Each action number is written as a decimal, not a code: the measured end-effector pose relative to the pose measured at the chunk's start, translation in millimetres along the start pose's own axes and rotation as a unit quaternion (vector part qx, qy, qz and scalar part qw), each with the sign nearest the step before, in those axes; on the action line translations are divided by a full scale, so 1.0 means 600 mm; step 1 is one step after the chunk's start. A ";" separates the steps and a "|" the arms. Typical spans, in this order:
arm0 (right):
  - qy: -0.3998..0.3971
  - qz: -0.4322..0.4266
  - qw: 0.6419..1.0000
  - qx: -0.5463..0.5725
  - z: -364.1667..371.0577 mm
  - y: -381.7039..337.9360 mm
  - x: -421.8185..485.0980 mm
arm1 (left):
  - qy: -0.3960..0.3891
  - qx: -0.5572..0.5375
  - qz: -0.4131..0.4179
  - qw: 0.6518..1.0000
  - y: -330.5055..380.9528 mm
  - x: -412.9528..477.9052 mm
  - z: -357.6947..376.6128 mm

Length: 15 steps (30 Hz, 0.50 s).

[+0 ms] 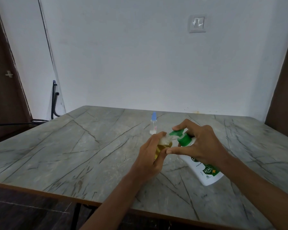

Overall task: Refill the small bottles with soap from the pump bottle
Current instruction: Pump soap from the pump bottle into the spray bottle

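Observation:
A white pump bottle (pixel 204 171) with a green pump head (pixel 179 132) stands tilted on the marble-look table (pixel 73 146). My right hand (pixel 198 143) grips its neck, with fingers curled over the pump head. The green spout sits right at the open mouth of a small clear bottle (pixel 160 146) holding yellowish soap. My left hand (pixel 151 156) holds that small bottle, and its fingers hide most of it. A second small bottle (pixel 153 122), clear with a blue cap, stands upright farther back on the table, apart from both hands.
The table's near edge (pixel 56 195) runs across the lower frame. A white wall (pixel 140 63) with a switch plate (pixel 197 23) rises behind the table. A dark chair frame (pixel 54 100) and a cable lie at the far left.

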State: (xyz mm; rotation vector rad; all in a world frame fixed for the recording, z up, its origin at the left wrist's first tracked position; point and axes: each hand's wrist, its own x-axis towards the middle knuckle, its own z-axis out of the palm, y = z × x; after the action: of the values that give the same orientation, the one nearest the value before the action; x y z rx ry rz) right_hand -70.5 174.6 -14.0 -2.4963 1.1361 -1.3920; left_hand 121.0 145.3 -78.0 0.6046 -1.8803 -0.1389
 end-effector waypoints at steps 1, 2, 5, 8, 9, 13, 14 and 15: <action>-0.001 0.002 1.000 -0.007 0.000 -0.001 -0.001 | 0.001 -0.002 0.000 1.000 0.000 0.001 0.000; -0.005 0.004 1.000 -0.019 0.000 -0.002 -0.002 | 0.003 -0.003 0.001 1.000 0.001 0.001 0.000; -0.021 0.002 0.998 -0.063 -0.001 -0.004 -0.004 | 0.014 0.003 0.001 1.000 0.004 0.004 -0.001; -0.026 -0.004 0.996 -0.085 -0.001 -0.004 -0.006 | 0.023 0.001 -0.007 1.000 0.007 0.004 -0.002; -0.024 -0.005 0.996 -0.087 -0.001 -0.004 -0.006 | 0.024 0.002 -0.009 1.000 0.007 0.005 -0.002; -0.021 -0.007 0.996 -0.085 -0.001 -0.005 -0.007 | 0.032 0.004 -0.014 0.999 0.007 0.005 0.001; -0.020 -0.007 0.997 -0.079 -0.001 -0.005 -0.006 | 0.032 0.002 -0.014 0.999 0.007 0.004 0.000; -0.017 -0.006 0.997 -0.074 0.000 -0.004 -0.004 | 0.032 0.002 -0.012 0.999 0.007 0.004 0.000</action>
State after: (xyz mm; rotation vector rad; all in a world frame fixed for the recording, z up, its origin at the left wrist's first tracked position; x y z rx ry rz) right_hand -69.9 178.3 -14.7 -2.6193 1.2620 -1.3078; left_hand 118.8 147.9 -74.4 0.6268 -1.8129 -0.1308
